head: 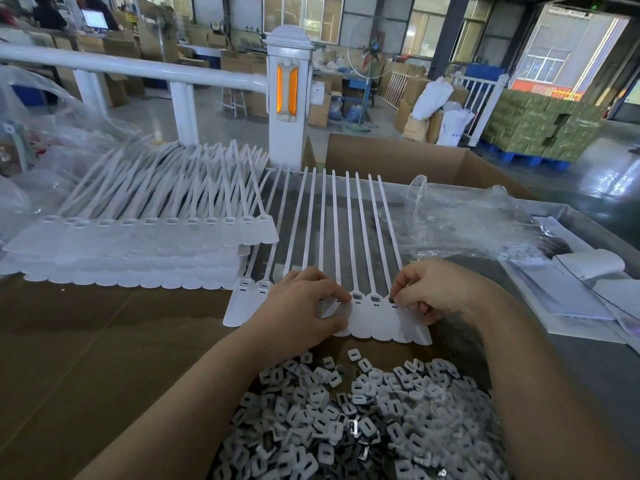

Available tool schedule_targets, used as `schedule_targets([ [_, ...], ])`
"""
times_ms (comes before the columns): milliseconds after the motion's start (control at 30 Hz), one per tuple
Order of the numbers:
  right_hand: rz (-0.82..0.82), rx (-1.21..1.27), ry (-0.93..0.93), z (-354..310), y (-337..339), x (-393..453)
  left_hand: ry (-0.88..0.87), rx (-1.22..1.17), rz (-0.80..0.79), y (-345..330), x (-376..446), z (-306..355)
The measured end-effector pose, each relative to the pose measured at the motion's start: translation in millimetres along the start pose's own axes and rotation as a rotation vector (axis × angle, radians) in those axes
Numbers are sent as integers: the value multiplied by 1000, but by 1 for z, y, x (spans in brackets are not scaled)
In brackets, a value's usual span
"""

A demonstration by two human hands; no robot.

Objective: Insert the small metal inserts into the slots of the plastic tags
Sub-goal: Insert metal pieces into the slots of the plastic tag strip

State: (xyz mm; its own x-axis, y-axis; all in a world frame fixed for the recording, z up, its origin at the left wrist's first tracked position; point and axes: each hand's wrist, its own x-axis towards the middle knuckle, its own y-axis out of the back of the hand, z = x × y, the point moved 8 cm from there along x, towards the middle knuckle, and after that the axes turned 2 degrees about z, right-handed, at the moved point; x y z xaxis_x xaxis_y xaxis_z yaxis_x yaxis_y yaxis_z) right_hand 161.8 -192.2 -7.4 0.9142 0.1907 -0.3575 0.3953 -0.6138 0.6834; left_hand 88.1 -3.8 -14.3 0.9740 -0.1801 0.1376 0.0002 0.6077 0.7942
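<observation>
Even daylight enters from windows [304, 15] at twelve o'clock; soft shadows; wide-angle bending at edges; background slightly soft.

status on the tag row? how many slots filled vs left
Exact count not readable. Done: the two tags between the hands show dark-filled slots. In hand: right hand pinches an insert at the rightmost tag; left hand pins the row, hiding several slots. Left: stacked tags and the insert pile.
</observation>
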Motion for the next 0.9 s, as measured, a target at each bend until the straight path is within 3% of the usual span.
schedule_targets([
  [333,37,34,-10,-1,1,-1,-47,-55,30,8,-3,10],
  [667,29,65,-39,-1,-1,-1,-263,42,-247,-11,-14,32],
  [900,27,54,-35,-2,-2,-1,-217,-27,-314,-18,-15,31],
])
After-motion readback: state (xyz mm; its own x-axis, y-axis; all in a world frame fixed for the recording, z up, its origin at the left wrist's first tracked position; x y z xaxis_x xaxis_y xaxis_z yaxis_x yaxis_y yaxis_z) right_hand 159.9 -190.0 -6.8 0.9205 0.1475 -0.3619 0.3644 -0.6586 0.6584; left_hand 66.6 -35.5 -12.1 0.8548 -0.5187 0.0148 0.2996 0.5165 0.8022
